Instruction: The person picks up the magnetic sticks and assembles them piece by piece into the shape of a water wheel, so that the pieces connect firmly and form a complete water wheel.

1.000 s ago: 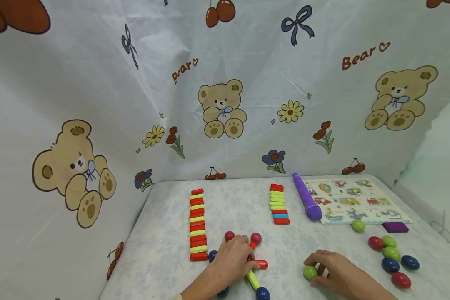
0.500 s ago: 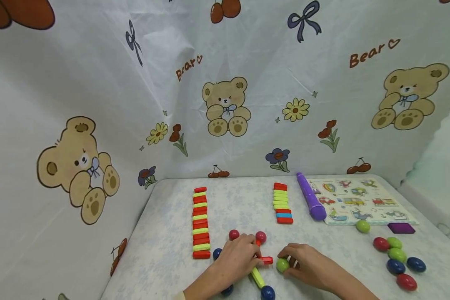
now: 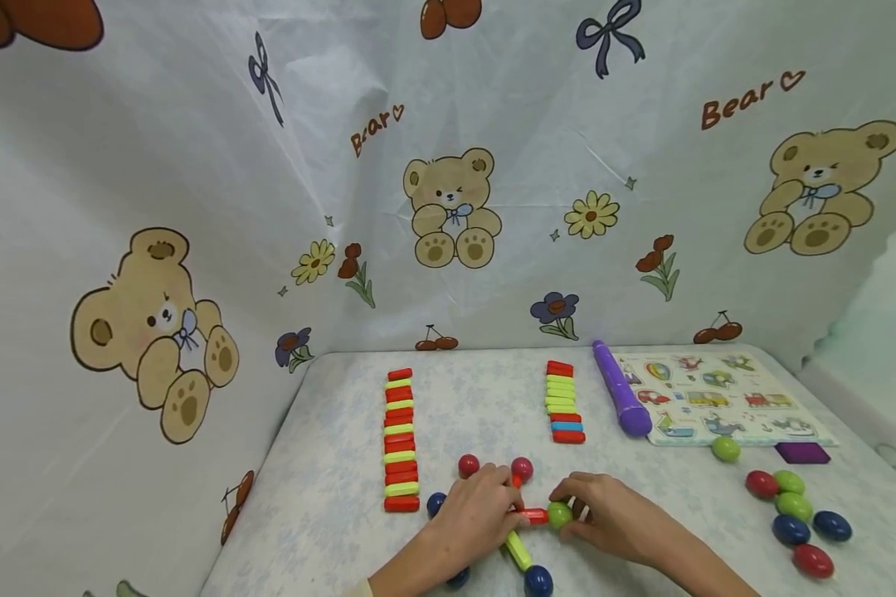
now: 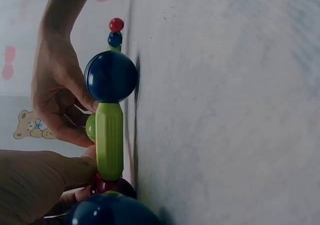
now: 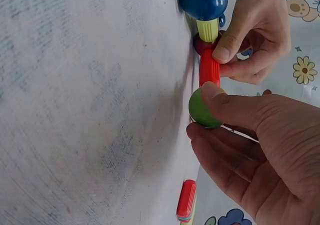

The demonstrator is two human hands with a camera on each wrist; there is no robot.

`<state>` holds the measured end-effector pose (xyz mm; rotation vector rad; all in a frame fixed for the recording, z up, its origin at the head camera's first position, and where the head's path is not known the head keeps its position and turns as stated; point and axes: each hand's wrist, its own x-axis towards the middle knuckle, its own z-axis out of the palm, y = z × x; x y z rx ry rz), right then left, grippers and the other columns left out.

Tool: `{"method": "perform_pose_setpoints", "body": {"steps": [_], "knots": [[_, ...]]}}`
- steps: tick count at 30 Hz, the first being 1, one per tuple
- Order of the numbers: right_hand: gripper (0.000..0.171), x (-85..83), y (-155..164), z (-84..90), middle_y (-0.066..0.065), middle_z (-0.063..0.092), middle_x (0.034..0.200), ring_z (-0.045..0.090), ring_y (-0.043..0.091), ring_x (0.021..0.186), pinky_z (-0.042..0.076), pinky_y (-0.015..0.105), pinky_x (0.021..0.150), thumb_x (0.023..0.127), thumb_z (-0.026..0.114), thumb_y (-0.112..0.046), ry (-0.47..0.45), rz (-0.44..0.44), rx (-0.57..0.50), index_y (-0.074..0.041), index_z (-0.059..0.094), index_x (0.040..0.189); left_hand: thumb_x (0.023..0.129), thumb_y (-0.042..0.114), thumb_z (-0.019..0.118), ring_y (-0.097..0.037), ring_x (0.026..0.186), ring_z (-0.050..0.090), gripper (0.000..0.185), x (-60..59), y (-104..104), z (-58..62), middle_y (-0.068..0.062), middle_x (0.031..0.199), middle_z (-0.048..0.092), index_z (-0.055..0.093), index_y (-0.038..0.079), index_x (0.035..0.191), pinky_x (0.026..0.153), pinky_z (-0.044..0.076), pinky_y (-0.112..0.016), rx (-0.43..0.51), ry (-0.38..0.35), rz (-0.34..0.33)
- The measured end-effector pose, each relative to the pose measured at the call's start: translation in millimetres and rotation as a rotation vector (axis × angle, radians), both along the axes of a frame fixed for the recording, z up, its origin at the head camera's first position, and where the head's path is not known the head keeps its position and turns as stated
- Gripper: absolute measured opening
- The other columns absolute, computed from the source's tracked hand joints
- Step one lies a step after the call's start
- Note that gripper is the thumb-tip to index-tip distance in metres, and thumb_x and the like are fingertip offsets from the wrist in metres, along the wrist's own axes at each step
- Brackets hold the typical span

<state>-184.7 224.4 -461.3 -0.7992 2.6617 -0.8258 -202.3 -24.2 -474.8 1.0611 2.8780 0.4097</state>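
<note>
My right hand point(image 3: 612, 518) pinches a green ball point(image 3: 559, 515) between thumb and fingers. The ball meets the outer end of a red stick point(image 3: 535, 516). In the right wrist view, my left hand point(image 5: 262, 32) pinches that red stick point(image 5: 209, 67) near a dark red ball point(image 5: 201, 44) at its inner end. More sticks spread from there, among them a yellow-green stick point(image 4: 109, 141) tipped by a dark blue ball point(image 4: 111, 76). Two red balls point(image 3: 469, 466) and other blue balls point(image 3: 436, 504) stand around my left hand point(image 3: 478, 512), which hides the middle of the build in the head view.
A long column of red and yellow-green sticks point(image 3: 400, 443) lies to the left, a shorter column point(image 3: 562, 398) farther back. A purple tube point(image 3: 621, 390) lies beside a picture board point(image 3: 724, 398). Loose balls point(image 3: 794, 506) and a purple block point(image 3: 802, 453) are at the right.
My right hand has moved left with the green ball and brought it to the end of the red stick. My left hand has stayed on the build. The head view has shifted slightly.
</note>
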Motion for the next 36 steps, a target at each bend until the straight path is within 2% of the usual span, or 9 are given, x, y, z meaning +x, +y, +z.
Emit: {"method": "perform_pose_setpoints", "body": {"steps": [9, 17, 21, 24, 27, 30, 33, 36], "knots": [[0.028, -14.7, 4, 1.3, -0.013, 0.074, 0.101, 0.065, 0.003, 0.085, 0.057, 0.024, 0.070, 0.090, 0.090, -0.027, -0.005, -0.021, 0.031, -0.017, 0.078, 0.113, 0.093, 0.032, 0.086, 0.001, 0.076, 0.048, 0.020, -4.6, -12, 12.7, 0.011, 0.090, 0.059, 0.086, 0.019, 0.109, 0.069, 0.047, -0.013, 0.016, -0.113, -0.033], [0.021, -41.5, -11, 1.1, -0.010, 0.076, 0.103, 0.066, 0.002, 0.088, 0.058, 0.025, 0.075, 0.092, 0.087, -0.020, 0.163, -0.031, -0.013, -0.018, 0.081, 0.112, 0.096, 0.030, 0.084, 0.005, 0.081, 0.052, 0.018, -5.8, -10, 11.2, 0.013, 0.094, 0.064, 0.086, 0.019, 0.110, 0.075, 0.049, -0.011, 0.015, -0.105, -0.099], [0.019, -51.6, -15, -1.5, -0.011, 0.073, 0.101, 0.067, 0.007, 0.091, 0.060, 0.029, 0.078, 0.092, 0.086, -0.012, 0.190, -0.005, -0.026, -0.018, 0.083, 0.109, 0.097, 0.029, 0.082, 0.007, 0.082, 0.053, 0.015, -9.0, -11, 11.5, 0.014, 0.096, 0.064, 0.085, 0.021, 0.110, 0.075, 0.049, -0.010, 0.049, -0.113, -0.142], [0.018, -57.7, -14, -2.4, -0.010, 0.072, 0.099, 0.069, 0.011, 0.092, 0.061, 0.030, 0.079, 0.091, 0.085, -0.006, 0.207, 0.013, -0.041, -0.016, 0.084, 0.106, 0.097, 0.030, 0.082, 0.007, 0.081, 0.052, 0.015, -13.3, -16, 18.5, 0.015, 0.095, 0.063, 0.085, 0.022, 0.109, 0.073, 0.048, -0.011, 0.058, -0.121, -0.138], [0.018, -62.9, -13, -2.6, -0.010, 0.072, 0.098, 0.069, 0.013, 0.092, 0.060, 0.027, 0.078, 0.091, 0.084, -0.003, 0.191, 0.015, -0.058, -0.015, 0.085, 0.104, 0.095, 0.029, 0.085, 0.005, 0.080, 0.054, 0.014, -18.3, -30, 30.8, 0.016, 0.095, 0.064, 0.085, 0.023, 0.108, 0.071, 0.048, -0.013, 0.058, -0.111, -0.082], [0.017, -65.7, -14, -2.0, -0.009, 0.074, 0.097, 0.069, 0.013, 0.092, 0.061, 0.029, 0.080, 0.091, 0.084, -0.003, 0.129, 0.011, -0.059, -0.014, 0.084, 0.104, 0.092, 0.027, 0.088, 0.001, 0.082, 0.057, 0.013, -21.8, -53, 41.8, 0.017, 0.093, 0.066, 0.085, 0.023, 0.104, 0.071, 0.050, -0.017, 0.052, -0.097, 0.020], [0.016, -67.2, -15, -1.0, -0.008, 0.076, 0.096, 0.070, 0.010, 0.090, 0.062, 0.031, 0.081, 0.091, 0.084, -0.003, 0.080, 0.011, -0.046, -0.014, 0.082, 0.104, 0.090, 0.025, 0.090, -0.002, 0.082, 0.059, 0.013, -21.8, -81, 44.4, 0.016, 0.091, 0.067, 0.085, 0.022, 0.101, 0.072, 0.053, -0.023, 0.024, -0.117, 0.142], [0.017, -67.8, -16, 1.0, -0.007, 0.076, 0.095, 0.070, 0.010, 0.088, 0.061, 0.030, 0.079, 0.090, 0.084, -0.001, 0.072, 0.011, -0.036, -0.013, 0.082, 0.102, 0.087, 0.023, 0.092, -0.003, 0.082, 0.060, 0.013, -19.7, -107, 38.4, 0.016, 0.091, 0.068, 0.085, 0.021, 0.097, 0.074, 0.055, -0.028, -0.014, -0.141, 0.231]]}}
